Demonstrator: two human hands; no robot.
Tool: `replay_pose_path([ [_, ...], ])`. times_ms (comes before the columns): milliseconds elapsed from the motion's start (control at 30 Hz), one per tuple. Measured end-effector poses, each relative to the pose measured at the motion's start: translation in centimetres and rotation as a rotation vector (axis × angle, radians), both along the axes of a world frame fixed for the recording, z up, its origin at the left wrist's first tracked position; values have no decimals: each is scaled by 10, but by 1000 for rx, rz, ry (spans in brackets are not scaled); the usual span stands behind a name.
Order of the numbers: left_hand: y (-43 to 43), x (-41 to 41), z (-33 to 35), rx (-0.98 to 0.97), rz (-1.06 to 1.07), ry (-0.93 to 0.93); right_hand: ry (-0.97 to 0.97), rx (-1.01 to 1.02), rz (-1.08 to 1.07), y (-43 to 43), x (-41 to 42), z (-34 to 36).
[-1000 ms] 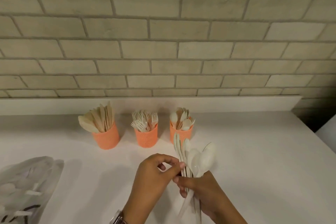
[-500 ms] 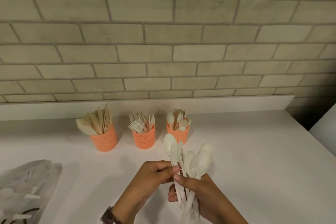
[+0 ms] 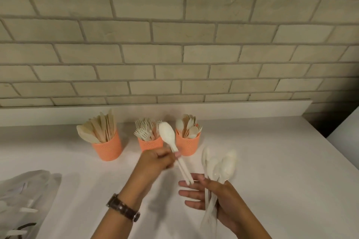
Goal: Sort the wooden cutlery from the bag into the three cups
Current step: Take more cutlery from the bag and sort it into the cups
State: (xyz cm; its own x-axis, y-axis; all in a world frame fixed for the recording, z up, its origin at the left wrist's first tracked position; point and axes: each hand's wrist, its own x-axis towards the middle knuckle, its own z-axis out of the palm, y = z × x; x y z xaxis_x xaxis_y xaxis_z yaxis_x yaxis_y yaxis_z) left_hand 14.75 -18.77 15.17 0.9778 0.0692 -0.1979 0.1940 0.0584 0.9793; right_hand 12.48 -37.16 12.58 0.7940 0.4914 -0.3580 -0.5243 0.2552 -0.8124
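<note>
head view: left hand point(image 3: 155, 163) pinches two spoons point(image 3: 167, 134) at the neck, thumb and fingers point(image 3: 177, 155) clenched on them. Pale, matte, oval bowl up, overlapping the gap between fork cup and spoon cup. Two flat straight handles run side by side down-right, ends at the right hand's fingers; contact there unclear

right hand point(image 3: 219, 198) grasps a bundle point(image 3: 221, 167) of the same pale spoons by the handles, thumb over them, other fingers stretched out left. Bowls fan upward, blurred, count unclear

three orange cups in a row near the back of the desk point(image 3: 272, 161), round, slightly tapered, perforated mesh texture: knife cup point(image 3: 107, 148) left, tan flat blades splayed; fork cup point(image 3: 149, 144) middle, pale tines; spoon cup point(image 3: 187, 145) right, mixed tan and pale bowls

bag point(image 3: 25, 200) at lower left, clear crinkled plastic lying flat, a few pale pieces inside

watch point(image 3: 122, 209) on the left wrist, dark link band

desk is white, smooth, matte, with a low white upstand point(image 3: 58, 115) at the back. Wall point(image 3: 174, 54) is beige brick, rough faces, grey joints
</note>
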Motion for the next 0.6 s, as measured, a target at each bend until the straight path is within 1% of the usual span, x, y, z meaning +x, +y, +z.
replay_pose_path([
  [100,1,41,5,38,286,-158,31,3,-116,-13,5,-7],
  [167,-4,70,2,125,390,-222,9,-15,-147,-19,5,-8],
  [233,-14,93,-8,224,408,-254,-26,-39,-166,-21,4,-9],
  [267,-18,103,-18,292,406,-237,-49,-59,-174,-21,4,-10],
  [367,-26,120,-52,538,325,-91,-94,-102,-193,-21,4,-10],
  [400,-27,121,-59,585,279,-61,-92,-103,-200,-21,5,-9],
  [467,-30,120,-65,592,230,-62,-85,-97,-215,-20,7,-6],
  [600,-32,102,-53,511,288,-186,-96,-60,-223,-21,11,-3],
])
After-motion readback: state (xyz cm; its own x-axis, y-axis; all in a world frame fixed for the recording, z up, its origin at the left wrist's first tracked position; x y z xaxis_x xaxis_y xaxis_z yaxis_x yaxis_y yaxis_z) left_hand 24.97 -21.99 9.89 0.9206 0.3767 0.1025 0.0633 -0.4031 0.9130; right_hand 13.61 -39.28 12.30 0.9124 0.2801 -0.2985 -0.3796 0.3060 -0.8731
